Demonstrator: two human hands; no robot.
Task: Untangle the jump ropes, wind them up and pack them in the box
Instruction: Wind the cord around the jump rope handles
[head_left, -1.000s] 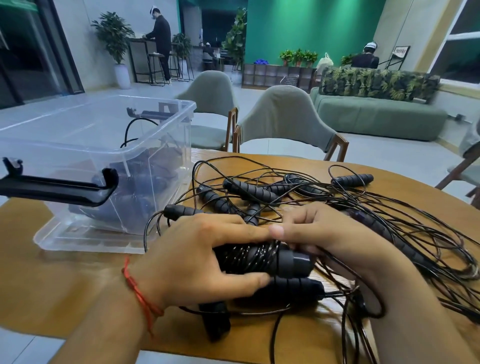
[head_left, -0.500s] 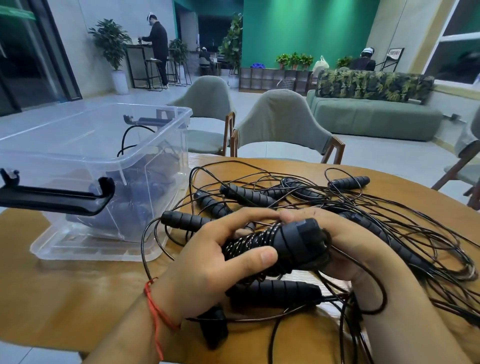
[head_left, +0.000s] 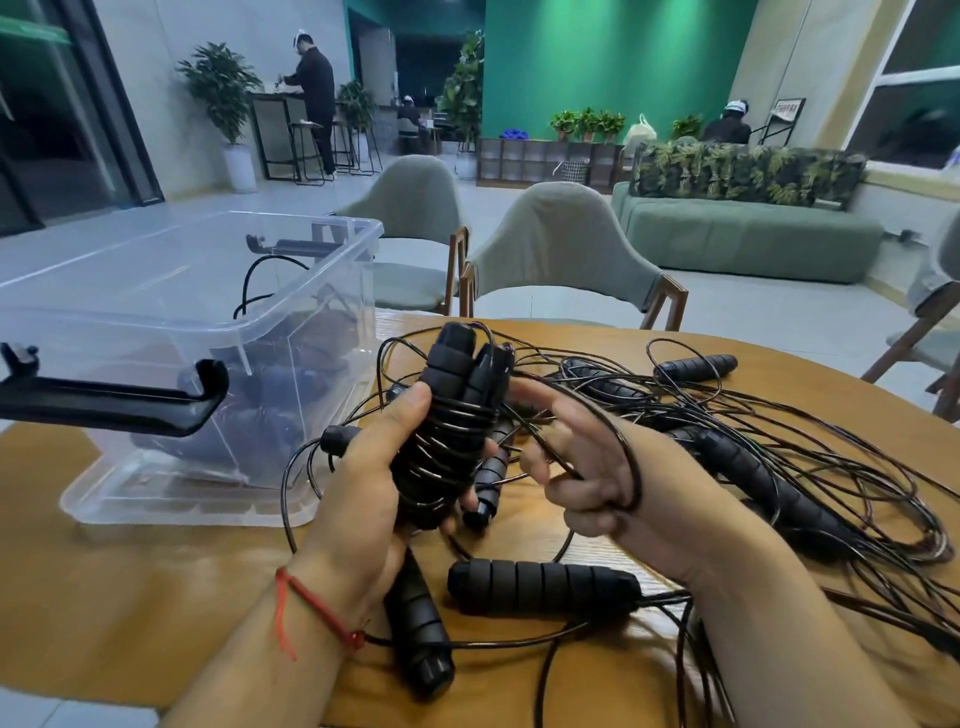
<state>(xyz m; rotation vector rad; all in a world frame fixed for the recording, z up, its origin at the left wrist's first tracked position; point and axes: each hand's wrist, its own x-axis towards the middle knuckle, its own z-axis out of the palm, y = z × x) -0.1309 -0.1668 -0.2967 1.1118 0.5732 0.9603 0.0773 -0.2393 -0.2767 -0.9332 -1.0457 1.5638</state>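
Note:
My left hand (head_left: 366, 486) grips a wound jump rope (head_left: 449, 415), two black handles held upright with cord coiled round them, above the wooden table (head_left: 130, 587). Just right of it my right hand (head_left: 576, 462) has its lower fingers curled round a loose black cord (head_left: 631, 467) that loops over the hand. A tangle of black ropes (head_left: 779, 467) and handles spreads across the table to the right. Two loose handles (head_left: 540, 587) lie under my hands. The clear plastic box (head_left: 208, 332) stands at the left with dark ropes inside.
The box's black latch handle (head_left: 119, 400) sticks out toward me at the left. Two grey chairs (head_left: 566, 254) stand behind the table, another chair (head_left: 930, 343) at the right edge. People stand and sit far back in the room.
My left hand has lifted the wound bundle off the table and turned it from lying flat to upright. My right hand has let go of the bundle and holds the loose cord.

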